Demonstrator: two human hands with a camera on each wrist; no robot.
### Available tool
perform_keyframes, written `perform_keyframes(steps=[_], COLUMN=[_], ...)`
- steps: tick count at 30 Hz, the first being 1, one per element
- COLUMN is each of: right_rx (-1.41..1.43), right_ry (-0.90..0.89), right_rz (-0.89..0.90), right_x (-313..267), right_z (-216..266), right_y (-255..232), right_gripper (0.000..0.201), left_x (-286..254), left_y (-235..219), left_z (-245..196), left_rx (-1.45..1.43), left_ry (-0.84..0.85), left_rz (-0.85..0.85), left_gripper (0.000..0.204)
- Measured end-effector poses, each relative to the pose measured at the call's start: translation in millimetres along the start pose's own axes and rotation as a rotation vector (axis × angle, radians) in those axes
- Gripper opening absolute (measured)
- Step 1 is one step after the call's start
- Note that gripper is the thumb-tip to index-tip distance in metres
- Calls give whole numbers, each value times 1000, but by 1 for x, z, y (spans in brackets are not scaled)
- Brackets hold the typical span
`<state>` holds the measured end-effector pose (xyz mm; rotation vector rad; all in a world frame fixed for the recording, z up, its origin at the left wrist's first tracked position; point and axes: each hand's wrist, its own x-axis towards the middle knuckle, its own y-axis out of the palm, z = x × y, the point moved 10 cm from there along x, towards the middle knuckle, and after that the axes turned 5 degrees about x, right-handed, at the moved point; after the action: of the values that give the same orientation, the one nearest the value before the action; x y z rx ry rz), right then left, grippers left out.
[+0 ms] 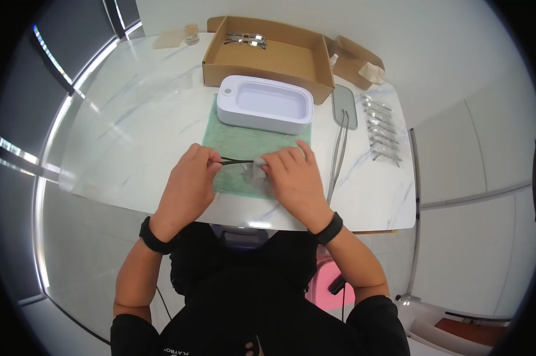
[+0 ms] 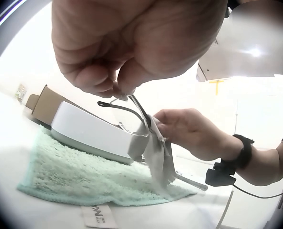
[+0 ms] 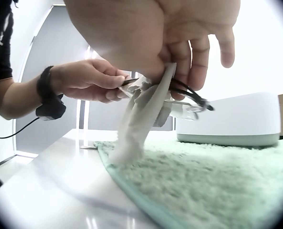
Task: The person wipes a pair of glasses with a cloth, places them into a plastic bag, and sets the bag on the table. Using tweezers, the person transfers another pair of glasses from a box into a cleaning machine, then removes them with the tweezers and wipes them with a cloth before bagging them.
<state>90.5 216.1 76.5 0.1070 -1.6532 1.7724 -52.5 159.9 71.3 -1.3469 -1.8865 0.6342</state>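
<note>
Between the two hands is a pair of dark-framed eyeglasses, held up over a green towel. The left hand pinches the end of a temple arm between thumb and fingers. With the right hand, the person grips a grey cloth folded around part of the frame. The cloth hangs down below those fingers in both wrist views. Clear lenses and the dark hinge area stick out past the right fingers. Part of the glasses is hidden by cloth and fingers.
A lavender-white tub-shaped cleaner stands on the towel's far part. Behind it, a cardboard box holds several glasses. At right lie a grey lid, a long grey cable and a row of bagged glasses.
</note>
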Motion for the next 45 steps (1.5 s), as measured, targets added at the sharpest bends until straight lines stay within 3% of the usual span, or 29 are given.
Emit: perform_keyframes(steps=[5, 14, 17, 22, 28, 31, 36, 45], right_rx=[-32, -18, -22, -19, 366, 441, 322, 321], right_ry=[77, 145, 163, 270, 482, 475, 255, 187], right_rz=[11, -77, -103, -148, -329, -263, -242, -266], right_x=[-16, -22, -23, -36, -52, -49, -32, -16], right_z=[-18, -30, -31, -47, -61, -51, -12, 18], right_y=[-7, -33, -36, -35, -53, -46, -34, -16], right_gripper=[19, 22, 21, 17, 17, 22, 28, 29], left_x=[-7, -9, -8, -1, 2, 4, 2, 0], left_y=[0, 23, 22, -9, -21, -20, -13, -11], left_z=[3, -12, -12, -16, -25, -31, -40, -51], left_rx=[-72, -197, -135, 183, 249, 202, 145, 9], left_ry=[-44, 39, 40, 109, 114, 104, 125, 149], left_rz=[-1, 119, 124, -90, -70, -70, -82, -133], left_gripper=[5, 8, 6, 5, 7, 6, 6, 6])
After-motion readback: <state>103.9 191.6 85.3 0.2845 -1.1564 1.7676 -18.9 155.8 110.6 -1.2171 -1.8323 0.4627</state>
